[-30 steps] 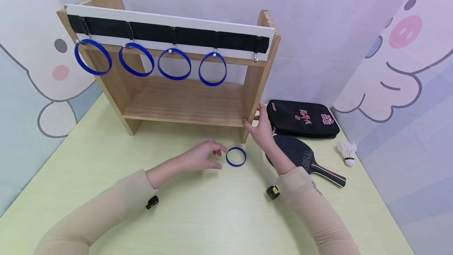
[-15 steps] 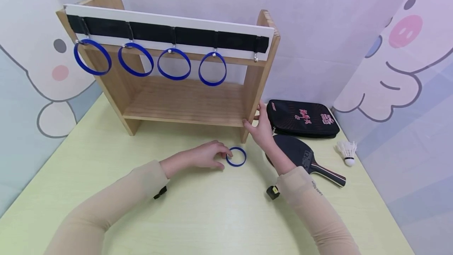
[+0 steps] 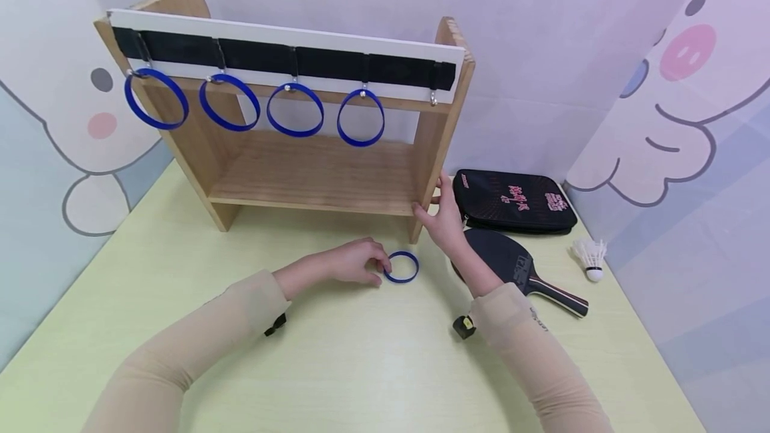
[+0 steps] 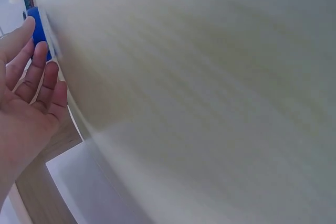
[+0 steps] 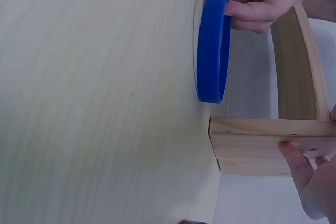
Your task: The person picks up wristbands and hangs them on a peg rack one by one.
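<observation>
On the table in front of the wooden shelf point(image 3: 319, 172) lies a blue wristband point(image 3: 416, 267), a thin flat-sided ring. My left hand point(image 3: 355, 261) is at its left edge, the thumb and fingertips pinching the band point(image 4: 38, 32) in the left wrist view. The right wrist view shows a fingertip against the same band point(image 5: 209, 56). My right hand point(image 3: 446, 222) grips the shelf's right side panel near its lower front edge, thumb in front and fingers on the outer side. Several more blue wristbands point(image 3: 295, 133) hang from hooks along the shelf's top board; the rightmost hook point(image 3: 434, 100) is bare.
Right of the shelf lie a black zip case point(image 3: 514, 199), a black table tennis bat point(image 3: 499, 252) and a white shuttlecock point(image 3: 591, 258). The case and bat are close to my right forearm. Printed wall panels point(image 3: 637, 105) border the pale table point(image 3: 361, 366).
My left hand has moved right to the wristband on the table, and its fingertips have closed onto the band's left edge. The right hand keeps its grip on the shelf.
</observation>
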`<state>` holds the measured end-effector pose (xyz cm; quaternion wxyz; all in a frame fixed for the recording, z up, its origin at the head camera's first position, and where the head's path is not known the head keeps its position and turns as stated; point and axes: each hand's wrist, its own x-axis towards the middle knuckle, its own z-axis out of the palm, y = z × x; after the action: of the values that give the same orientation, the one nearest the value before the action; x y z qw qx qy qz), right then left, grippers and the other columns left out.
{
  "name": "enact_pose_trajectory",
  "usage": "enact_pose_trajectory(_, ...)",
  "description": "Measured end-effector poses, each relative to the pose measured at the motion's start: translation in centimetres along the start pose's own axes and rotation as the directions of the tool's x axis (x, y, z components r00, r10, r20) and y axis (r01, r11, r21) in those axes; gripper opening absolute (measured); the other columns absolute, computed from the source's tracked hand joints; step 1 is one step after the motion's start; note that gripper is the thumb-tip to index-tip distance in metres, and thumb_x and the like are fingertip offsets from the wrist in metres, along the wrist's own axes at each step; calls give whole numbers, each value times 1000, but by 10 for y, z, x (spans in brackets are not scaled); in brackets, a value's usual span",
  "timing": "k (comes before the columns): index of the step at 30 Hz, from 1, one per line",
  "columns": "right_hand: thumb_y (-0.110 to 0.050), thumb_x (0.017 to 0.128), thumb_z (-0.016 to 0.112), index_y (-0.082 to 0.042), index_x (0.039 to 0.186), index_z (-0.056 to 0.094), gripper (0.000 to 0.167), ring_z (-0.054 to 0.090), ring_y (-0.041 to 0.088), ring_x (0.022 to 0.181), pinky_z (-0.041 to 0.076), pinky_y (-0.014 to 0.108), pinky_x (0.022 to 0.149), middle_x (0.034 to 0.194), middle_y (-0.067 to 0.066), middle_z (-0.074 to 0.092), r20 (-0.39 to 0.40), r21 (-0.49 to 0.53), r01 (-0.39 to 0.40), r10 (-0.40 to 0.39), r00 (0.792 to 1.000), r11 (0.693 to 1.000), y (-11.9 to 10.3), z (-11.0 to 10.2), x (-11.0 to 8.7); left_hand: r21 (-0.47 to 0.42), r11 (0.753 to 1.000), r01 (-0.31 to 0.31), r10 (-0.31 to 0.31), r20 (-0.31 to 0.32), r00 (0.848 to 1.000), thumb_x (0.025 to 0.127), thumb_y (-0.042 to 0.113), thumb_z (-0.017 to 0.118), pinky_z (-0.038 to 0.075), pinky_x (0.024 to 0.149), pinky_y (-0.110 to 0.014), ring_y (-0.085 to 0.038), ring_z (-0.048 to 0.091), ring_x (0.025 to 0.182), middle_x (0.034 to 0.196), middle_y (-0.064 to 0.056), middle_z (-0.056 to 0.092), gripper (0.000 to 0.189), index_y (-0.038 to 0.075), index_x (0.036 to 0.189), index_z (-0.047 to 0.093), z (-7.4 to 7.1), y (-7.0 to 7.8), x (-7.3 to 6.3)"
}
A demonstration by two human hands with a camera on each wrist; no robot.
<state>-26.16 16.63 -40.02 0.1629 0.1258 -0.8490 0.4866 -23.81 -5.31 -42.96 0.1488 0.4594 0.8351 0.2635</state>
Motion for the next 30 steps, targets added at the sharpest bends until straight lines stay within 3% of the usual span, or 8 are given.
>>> enact_pose_trajectory(9,-9,85,66,-26,148,19,81,57,32,94,56,40,65,135,16,40,0,-10,10,-10,1000,1000,2,-1,0,-88,996,-21,15,-64,998,78,9,77,49,86,-29,-12,58,90,92,4,64,19,8,94,68,-6,6,-4)
enact_pose_trajectory(20,-8,85,66,-29,149,18,83,59,30,92,56,41,66,136,14,41,2,2,10,-10,1000,1000,1,0,0,-135,991,22,-35,-94,995,77,4,76,49,85,-39,-11,54,87,86,7,61,18,14,88,66,-12,16,-14)
enact_pose_trajectory(30,-8,85,66,-27,148,19,81,59,31,92,56,41,66,135,14,42,1,-3,20,-20,1000,1000,0,-1,0,-104,993,61,-73,-114,991,80,17,76,48,83,-32,-6,54,83,82,14,59,13,22,88,67,-22,29,-26)
